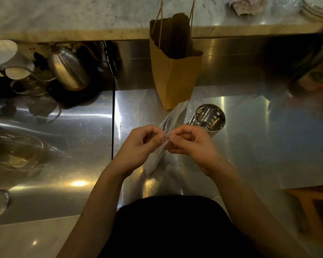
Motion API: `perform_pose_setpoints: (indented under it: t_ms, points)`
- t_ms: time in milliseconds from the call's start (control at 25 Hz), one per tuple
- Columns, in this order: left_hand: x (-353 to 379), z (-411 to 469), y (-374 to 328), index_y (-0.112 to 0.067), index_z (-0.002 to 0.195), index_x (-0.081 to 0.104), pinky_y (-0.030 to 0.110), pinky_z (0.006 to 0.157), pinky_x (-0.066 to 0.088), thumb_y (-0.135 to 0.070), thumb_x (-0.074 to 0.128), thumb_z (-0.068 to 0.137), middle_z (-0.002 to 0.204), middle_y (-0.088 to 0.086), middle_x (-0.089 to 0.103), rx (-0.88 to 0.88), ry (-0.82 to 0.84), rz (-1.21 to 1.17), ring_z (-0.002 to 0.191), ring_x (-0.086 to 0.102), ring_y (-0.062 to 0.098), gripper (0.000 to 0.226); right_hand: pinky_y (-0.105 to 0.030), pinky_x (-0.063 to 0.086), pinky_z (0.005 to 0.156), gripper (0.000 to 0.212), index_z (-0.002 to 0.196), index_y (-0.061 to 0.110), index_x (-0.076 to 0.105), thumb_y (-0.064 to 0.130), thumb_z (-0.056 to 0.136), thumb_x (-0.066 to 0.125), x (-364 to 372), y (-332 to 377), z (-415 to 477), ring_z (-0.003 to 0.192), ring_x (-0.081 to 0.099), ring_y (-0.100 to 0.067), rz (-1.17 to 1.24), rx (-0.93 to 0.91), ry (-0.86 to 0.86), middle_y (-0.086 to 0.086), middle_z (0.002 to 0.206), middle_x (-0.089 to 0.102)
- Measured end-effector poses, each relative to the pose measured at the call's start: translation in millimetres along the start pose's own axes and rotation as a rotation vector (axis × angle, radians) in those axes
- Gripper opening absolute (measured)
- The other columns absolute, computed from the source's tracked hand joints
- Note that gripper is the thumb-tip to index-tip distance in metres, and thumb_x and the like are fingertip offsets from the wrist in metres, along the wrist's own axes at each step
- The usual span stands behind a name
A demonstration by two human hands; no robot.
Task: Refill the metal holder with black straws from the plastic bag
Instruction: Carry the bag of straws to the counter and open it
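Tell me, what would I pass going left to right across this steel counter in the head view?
White cup → steel kettle → black cable → brown paper bag → metal holder.

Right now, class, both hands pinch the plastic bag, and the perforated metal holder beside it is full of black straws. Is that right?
No. The head view shows the perforated metal holder empty. The left hand and right hand do pinch the plastic bag beside it.
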State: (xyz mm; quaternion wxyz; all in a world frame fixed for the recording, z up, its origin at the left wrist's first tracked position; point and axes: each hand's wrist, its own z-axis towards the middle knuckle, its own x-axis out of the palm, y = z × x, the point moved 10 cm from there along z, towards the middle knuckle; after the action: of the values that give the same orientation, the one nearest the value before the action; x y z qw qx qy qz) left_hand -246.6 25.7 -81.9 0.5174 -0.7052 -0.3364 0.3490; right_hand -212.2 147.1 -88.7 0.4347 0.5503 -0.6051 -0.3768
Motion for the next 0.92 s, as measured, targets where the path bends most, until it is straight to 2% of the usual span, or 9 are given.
perform_pose_setpoints:
  t_ms: [200,360,480,640,800,920]
  points:
    - [-2,-2,1,-0.018,0.089,0.058,0.016,0.063,0.049,-0.022,0.047,0.102,0.076,-0.009,0.06,-0.006,-0.018,0.09,0.072,0.058,0.002,0.017,-0.029,0.059,0.07,0.008,0.087,0.007,0.066,0.005,0.091,0.06,-3,1,2,0.073,0.072,-0.021,-0.067,-0.02,-0.068,-0.012,0.077,0.073]
    - [7,-1,-4,-0.012,0.092,0.059,0.022,0.062,0.054,-0.046,0.049,0.093,0.078,-0.003,0.068,-0.029,0.08,0.113,0.072,0.067,0.014,0.035,-0.026,0.057,0.073,0.008,0.092,0.003,0.066,0.009,0.092,0.061,7,10,2,0.074,0.072,-0.018,-0.163,-0.098,0.031,-0.008,0.077,0.073]
    - [9,-2,-9,-0.015,0.084,0.06,0.022,0.058,0.052,-0.034,0.051,0.098,0.069,-0.007,0.064,0.037,0.105,0.14,0.064,0.062,0.009,0.025,-0.023,0.055,0.071,0.009,0.095,-0.001,0.064,0.007,0.092,0.059,8,11,1,0.075,0.07,-0.015,-0.19,-0.128,0.067,-0.007,0.079,0.072]
    - [11,-2,-9,-0.016,0.081,0.057,0.02,0.06,0.049,-0.024,0.046,0.102,0.076,0.008,0.058,0.05,0.093,0.063,0.069,0.058,0.01,0.025,-0.028,0.056,0.075,0.009,0.091,-0.001,0.062,0.001,0.094,0.053,9,2,3,0.074,0.068,-0.016,-0.07,-0.103,0.087,-0.007,0.076,0.069]
    - [18,-2,-2,-0.022,0.075,0.056,0.021,0.063,0.049,-0.017,0.044,0.103,0.075,0.0,0.056,-0.009,0.09,-0.137,0.071,0.058,0.008,0.031,-0.038,0.054,0.081,0.009,0.089,0.003,0.06,0.002,0.093,0.052,13,-7,4,0.079,0.062,-0.027,0.105,-0.071,0.109,-0.01,0.076,0.064]
    - [21,-2,1,-0.031,0.068,0.058,0.02,0.064,0.049,-0.017,0.041,0.104,0.071,-0.008,0.057,-0.041,0.081,-0.24,0.068,0.056,0.004,0.042,-0.038,0.051,0.081,0.012,0.093,-0.001,0.057,0.009,0.087,0.054,14,-8,7,0.075,0.059,-0.021,0.158,-0.046,0.114,-0.007,0.073,0.06]
